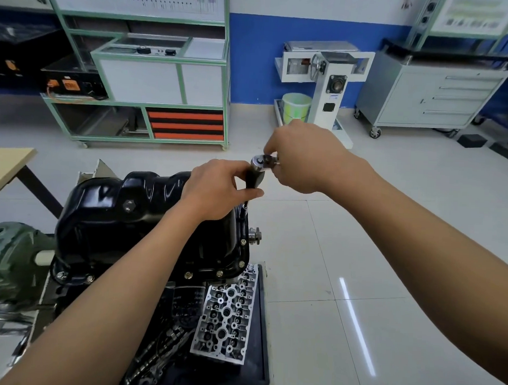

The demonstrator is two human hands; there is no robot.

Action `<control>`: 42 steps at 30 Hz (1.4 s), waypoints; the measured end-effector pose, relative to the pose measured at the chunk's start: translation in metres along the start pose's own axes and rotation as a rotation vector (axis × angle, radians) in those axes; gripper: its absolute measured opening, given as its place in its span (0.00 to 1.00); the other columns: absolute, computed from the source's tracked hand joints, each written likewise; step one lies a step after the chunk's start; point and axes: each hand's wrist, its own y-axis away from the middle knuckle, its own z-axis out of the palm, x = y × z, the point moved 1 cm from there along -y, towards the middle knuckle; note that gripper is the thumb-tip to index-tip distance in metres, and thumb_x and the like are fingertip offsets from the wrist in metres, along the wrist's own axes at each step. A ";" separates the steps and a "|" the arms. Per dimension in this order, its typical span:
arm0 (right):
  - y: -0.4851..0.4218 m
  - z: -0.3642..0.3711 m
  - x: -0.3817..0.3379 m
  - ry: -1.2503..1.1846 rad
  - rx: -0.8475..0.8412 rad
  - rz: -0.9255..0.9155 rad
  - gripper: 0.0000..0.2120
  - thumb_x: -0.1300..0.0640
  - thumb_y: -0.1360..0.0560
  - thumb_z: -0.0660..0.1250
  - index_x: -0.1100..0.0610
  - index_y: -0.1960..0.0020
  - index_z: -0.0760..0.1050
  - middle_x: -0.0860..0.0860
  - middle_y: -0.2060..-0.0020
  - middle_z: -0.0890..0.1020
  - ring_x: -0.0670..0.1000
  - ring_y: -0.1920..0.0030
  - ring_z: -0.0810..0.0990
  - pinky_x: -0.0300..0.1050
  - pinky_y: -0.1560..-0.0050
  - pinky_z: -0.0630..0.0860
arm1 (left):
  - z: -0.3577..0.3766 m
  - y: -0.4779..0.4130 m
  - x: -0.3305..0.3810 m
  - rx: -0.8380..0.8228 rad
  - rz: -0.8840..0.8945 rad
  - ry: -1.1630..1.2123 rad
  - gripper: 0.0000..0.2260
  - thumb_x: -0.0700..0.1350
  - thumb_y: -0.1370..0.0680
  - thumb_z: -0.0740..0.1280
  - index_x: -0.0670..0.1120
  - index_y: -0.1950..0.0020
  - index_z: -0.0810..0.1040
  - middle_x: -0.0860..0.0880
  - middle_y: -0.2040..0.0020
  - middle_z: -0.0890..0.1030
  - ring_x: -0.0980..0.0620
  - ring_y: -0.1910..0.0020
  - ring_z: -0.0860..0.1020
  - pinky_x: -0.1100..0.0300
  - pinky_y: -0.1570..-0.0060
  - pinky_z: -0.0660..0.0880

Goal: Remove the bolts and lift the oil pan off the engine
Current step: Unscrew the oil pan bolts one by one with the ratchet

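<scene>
Black tray (262, 351) at bottom ctr holds an alu cylinder head (225, 315), lying flat, w/ camshafts (161, 350) and chain bits beside it on the L. Pale green bucket (296, 107) sits at the back by a white stand (331, 88); contents not visible.

Grey drawer cabinet (431, 97) back R, green-framed rack (153, 73) back L, wooden tabletop (6, 166) corner far L, green motor housing (11, 258) low L. L forearm crosses over the pan and hides part of its near side.

Oil pan (125, 216), glossy black, sits sump-up in the middle, just above the tray. Bolts (188, 274) are seated along its near and R flange. L hand (215, 188) is over the pan's far R corner, fingers (233, 170) wrapped round a black driver handle (254, 178) whose shaft (245, 205) drops to the flange. R hand (303, 159) is above it, fingers (270, 148) pinching the ratchet head (261, 159) on top, clear of the pan.
</scene>
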 end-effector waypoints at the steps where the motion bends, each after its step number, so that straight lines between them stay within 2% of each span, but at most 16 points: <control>1: 0.003 0.000 0.001 -0.005 -0.023 0.033 0.13 0.56 0.26 0.69 0.53 0.42 0.79 0.54 0.52 0.77 0.58 0.56 0.76 0.46 0.62 0.69 | 0.001 0.000 0.001 0.021 -0.009 0.000 0.10 0.62 0.30 0.76 0.70 0.60 0.75 0.75 0.59 0.79 0.66 0.63 0.77 0.57 0.56 0.71; 4: 0.011 0.001 -0.005 -0.215 -0.105 0.061 0.15 0.49 0.27 0.71 0.57 0.46 0.78 0.52 0.58 0.81 0.57 0.54 0.80 0.49 0.59 0.76 | 0.003 0.000 0.003 0.086 -0.008 -0.022 0.09 0.65 0.32 0.75 0.67 0.60 0.76 0.77 0.62 0.76 0.67 0.64 0.76 0.61 0.64 0.66; 6: 0.016 0.006 -0.012 -0.348 -0.151 0.074 0.14 0.47 0.28 0.72 0.57 0.57 0.76 0.51 0.67 0.77 0.54 0.64 0.77 0.47 0.66 0.74 | 0.005 -0.001 0.002 0.115 -0.013 -0.035 0.10 0.66 0.33 0.72 0.65 0.60 0.76 0.76 0.62 0.75 0.63 0.64 0.76 0.60 0.66 0.66; 8: 0.016 0.009 -0.016 -0.391 -0.153 0.095 0.14 0.47 0.28 0.73 0.58 0.56 0.78 0.51 0.67 0.77 0.54 0.67 0.77 0.46 0.67 0.75 | 0.007 -0.003 -0.001 0.126 -0.022 -0.039 0.14 0.67 0.35 0.69 0.61 0.57 0.77 0.74 0.61 0.76 0.58 0.63 0.77 0.59 0.66 0.69; 10: 0.015 0.008 -0.015 -0.410 -0.167 0.090 0.12 0.49 0.28 0.73 0.56 0.51 0.81 0.53 0.62 0.82 0.55 0.61 0.82 0.50 0.59 0.81 | 0.009 -0.004 -0.003 0.143 -0.017 -0.047 0.19 0.70 0.37 0.66 0.59 0.55 0.76 0.68 0.62 0.78 0.57 0.63 0.77 0.58 0.65 0.71; 13: 0.014 0.001 -0.011 -0.276 -0.161 0.026 0.11 0.52 0.28 0.74 0.47 0.45 0.81 0.50 0.58 0.80 0.55 0.57 0.79 0.48 0.60 0.77 | 0.010 -0.003 -0.005 0.146 0.011 -0.090 0.20 0.70 0.35 0.71 0.58 0.55 0.75 0.60 0.66 0.78 0.58 0.63 0.76 0.58 0.66 0.69; 17: 0.008 -0.005 -0.011 0.042 -0.022 -0.071 0.16 0.63 0.26 0.68 0.45 0.45 0.82 0.47 0.66 0.66 0.58 0.59 0.72 0.45 0.63 0.65 | 0.004 -0.002 -0.007 0.022 0.033 -0.104 0.13 0.67 0.34 0.76 0.67 0.55 0.76 0.60 0.68 0.80 0.62 0.62 0.77 0.60 0.62 0.67; 19: 0.004 -0.003 -0.012 0.013 -0.050 -0.124 0.21 0.68 0.27 0.63 0.46 0.45 0.82 0.48 0.61 0.73 0.59 0.54 0.75 0.45 0.64 0.66 | 0.000 -0.002 -0.007 -0.071 0.053 -0.083 0.12 0.64 0.32 0.77 0.74 0.60 0.74 0.67 0.66 0.80 0.67 0.61 0.77 0.61 0.61 0.67; 21: 0.000 0.000 -0.013 -0.043 -0.070 -0.208 0.22 0.69 0.29 0.62 0.47 0.46 0.83 0.51 0.44 0.81 0.58 0.44 0.78 0.48 0.57 0.74 | -0.003 -0.002 -0.009 -0.129 0.050 -0.052 0.11 0.62 0.30 0.77 0.74 0.60 0.76 0.68 0.66 0.80 0.68 0.62 0.77 0.60 0.58 0.70; 24: -0.002 0.002 -0.013 -0.111 -0.046 -0.259 0.22 0.69 0.29 0.63 0.48 0.43 0.83 0.49 0.31 0.76 0.54 0.33 0.74 0.47 0.45 0.75 | -0.005 -0.003 -0.012 -0.142 0.023 0.005 0.06 0.59 0.28 0.77 0.66 0.54 0.82 0.66 0.65 0.82 0.64 0.64 0.78 0.57 0.57 0.72; 26: -0.002 0.004 -0.011 -0.126 -0.045 -0.229 0.22 0.69 0.29 0.63 0.50 0.43 0.83 0.51 0.35 0.78 0.57 0.36 0.76 0.51 0.46 0.77 | -0.003 -0.002 -0.010 -0.115 0.027 0.015 0.07 0.58 0.28 0.77 0.65 0.54 0.81 0.70 0.65 0.80 0.66 0.64 0.78 0.59 0.60 0.69; 28: -0.001 0.005 -0.009 -0.084 -0.056 -0.133 0.16 0.66 0.28 0.63 0.51 0.45 0.81 0.53 0.47 0.79 0.60 0.44 0.77 0.51 0.56 0.76 | 0.000 0.000 -0.008 -0.052 0.040 0.006 0.08 0.57 0.27 0.77 0.66 0.56 0.78 0.77 0.65 0.76 0.70 0.63 0.77 0.61 0.61 0.67; 31: 0.003 0.001 -0.006 -0.040 -0.062 0.035 0.02 0.58 0.25 0.66 0.52 0.56 0.73 0.49 0.63 0.70 0.57 0.58 0.75 0.44 0.68 0.62 | 0.003 -0.001 -0.006 0.036 0.012 0.003 0.07 0.58 0.27 0.76 0.62 0.56 0.79 0.78 0.63 0.75 0.68 0.63 0.77 0.60 0.60 0.67; 35: 0.011 0.002 -0.007 -0.248 -0.140 0.081 0.11 0.48 0.26 0.69 0.54 0.61 0.73 0.50 0.68 0.73 0.52 0.70 0.73 0.42 0.72 0.64 | 0.004 -0.001 -0.002 0.112 0.011 0.002 0.06 0.59 0.29 0.74 0.65 0.60 0.77 0.77 0.63 0.76 0.69 0.63 0.76 0.62 0.64 0.66; 38: 0.014 0.006 -0.013 -0.349 -0.137 0.121 0.16 0.45 0.27 0.70 0.55 0.64 0.70 0.51 0.70 0.72 0.52 0.71 0.71 0.44 0.71 0.63 | 0.005 0.000 0.000 0.141 0.003 0.006 0.11 0.57 0.31 0.75 0.68 0.64 0.73 0.76 0.64 0.75 0.72 0.62 0.74 0.62 0.66 0.63; 42: 0.011 0.001 -0.008 -0.269 -0.113 0.096 0.09 0.52 0.27 0.71 0.55 0.51 0.82 0.52 0.64 0.78 0.54 0.65 0.76 0.43 0.70 0.69 | 0.007 -0.003 -0.003 0.138 -0.028 0.012 0.14 0.63 0.35 0.78 0.62 0.60 0.75 0.74 0.63 0.78 0.66 0.64 0.77 0.60 0.65 0.69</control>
